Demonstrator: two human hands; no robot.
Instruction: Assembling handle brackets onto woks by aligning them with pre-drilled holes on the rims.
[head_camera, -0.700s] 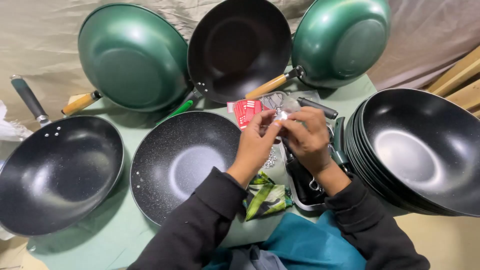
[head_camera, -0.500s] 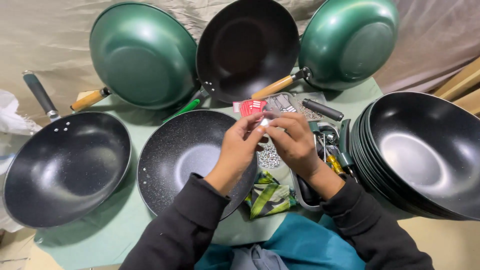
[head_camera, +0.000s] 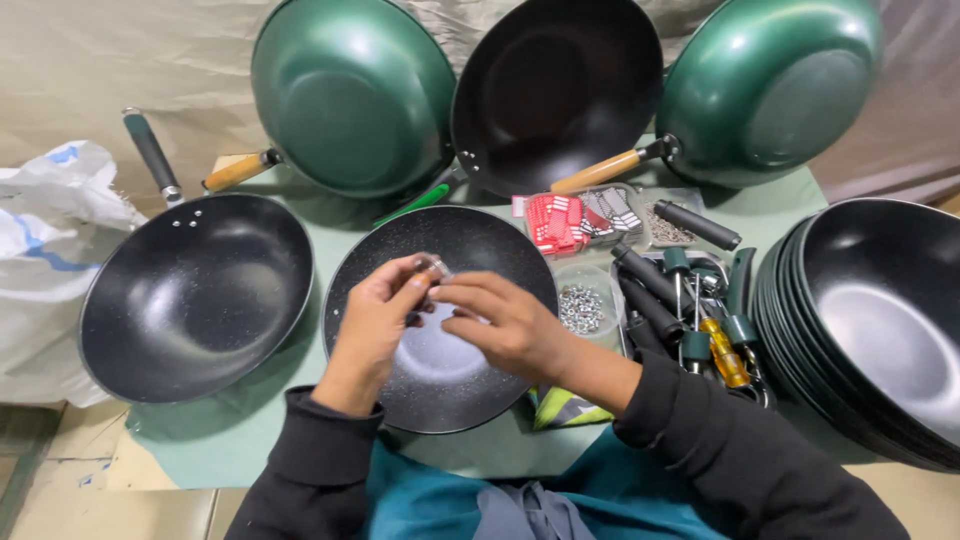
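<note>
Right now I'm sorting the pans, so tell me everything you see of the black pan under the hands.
The speckled black pan is round and shallow, with a dark, seemingly non-stick coating. It has no visible handle and lies open side up on the green mat, between a handled black pan and a tray of tools. Both hands hover above it.

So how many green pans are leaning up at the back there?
2 show green: one at the back left with a wooden handle, one at the back right. The black-faced pan between them has a green handle; its outside is hidden.
</note>
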